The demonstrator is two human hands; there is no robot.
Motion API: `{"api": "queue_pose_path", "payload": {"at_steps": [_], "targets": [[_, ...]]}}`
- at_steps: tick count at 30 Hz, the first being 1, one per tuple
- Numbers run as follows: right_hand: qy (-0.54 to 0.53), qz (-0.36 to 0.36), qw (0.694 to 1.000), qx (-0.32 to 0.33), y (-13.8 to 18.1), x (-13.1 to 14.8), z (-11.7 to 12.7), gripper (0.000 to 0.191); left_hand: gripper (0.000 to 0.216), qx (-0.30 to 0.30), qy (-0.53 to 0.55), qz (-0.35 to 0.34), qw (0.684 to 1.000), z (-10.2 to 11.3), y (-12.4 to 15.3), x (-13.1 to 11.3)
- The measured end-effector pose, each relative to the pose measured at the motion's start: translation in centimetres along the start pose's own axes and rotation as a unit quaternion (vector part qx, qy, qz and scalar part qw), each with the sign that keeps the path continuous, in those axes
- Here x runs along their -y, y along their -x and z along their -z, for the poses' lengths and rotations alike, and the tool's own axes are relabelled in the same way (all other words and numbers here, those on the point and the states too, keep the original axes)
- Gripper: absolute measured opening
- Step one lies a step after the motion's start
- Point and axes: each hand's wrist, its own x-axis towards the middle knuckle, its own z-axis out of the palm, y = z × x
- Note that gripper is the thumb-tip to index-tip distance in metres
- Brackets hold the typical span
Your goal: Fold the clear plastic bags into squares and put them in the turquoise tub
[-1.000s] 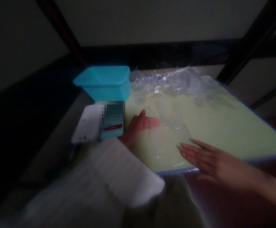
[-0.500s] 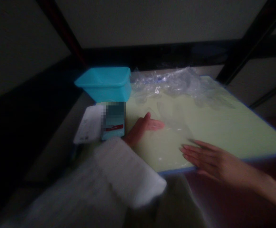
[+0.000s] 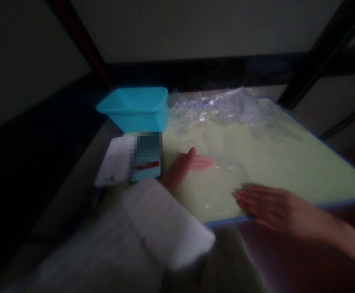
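A thin, clear disposable plastic glove [image 3: 223, 179] lies flat on the pale yellow-green table top [image 3: 287, 162], its finger-shaped lobes pointing to the back. My left hand [image 3: 200, 162] rests at the glove's left side, fingers stretched out and thumb raised, holding nothing. Near the table's front edge, my right hand [image 3: 265, 205] lies flat at the glove's lower right side with its fingers extended. The scene is dim and blurred, so how firmly either hand touches the plastic is hard to tell.
Crumpled clear plastic [image 3: 220, 106] is heaped along the back of the table. At the back left stands a turquoise basin [image 3: 140, 118]. In front of it are a partly pixelated flat device [image 3: 147, 171] and a white box or sheet [image 3: 114, 160]. A light sleeve [image 3: 168, 219] covers my left forearm.
My right hand has lowered slightly, with its fingers closer together and flatter. The glove's right edge shows more. My left hand stays almost where it was.
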Motion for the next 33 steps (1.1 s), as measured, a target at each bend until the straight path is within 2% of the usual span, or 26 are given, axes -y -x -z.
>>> {"api": "queue_pose_path", "payload": {"at_steps": [8,14,19,23,27,29,33], "targets": [[0.003,0.010,1.000,-0.007,-1.4,-0.8,1.7,0.033,0.084,0.004,0.004,0.003,1.000,0.1,-0.1,0.1],[-0.111,-0.053,0.992,0.026,-3.8,-3.0,3.7,0.033,0.083,0.000,0.008,0.004,1.000,0.2,-0.3,0.4],[-0.225,-0.150,0.962,0.029,-6.4,-6.3,4.2,0.037,0.086,0.009,0.037,0.028,0.999,0.3,-0.5,0.4],[-0.326,-0.212,0.921,0.012,-8.3,-8.9,3.5,0.038,0.096,0.018,0.082,0.050,0.995,0.6,-0.7,0.2],[-0.371,-0.262,0.891,0.007,-9.5,-11.3,2.6,0.041,0.101,0.038,0.100,0.061,0.992,0.9,-0.9,-0.1],[-0.380,-0.282,0.881,-0.004,-9.7,-12.2,2.0,0.041,0.092,0.014,0.081,0.062,0.995,0.9,-0.9,-0.1],[-0.405,-0.317,0.857,-0.033,-9.7,-13.3,0.8,0.035,0.059,-0.022,0.056,0.044,0.997,0.8,-0.9,0.0]]}}
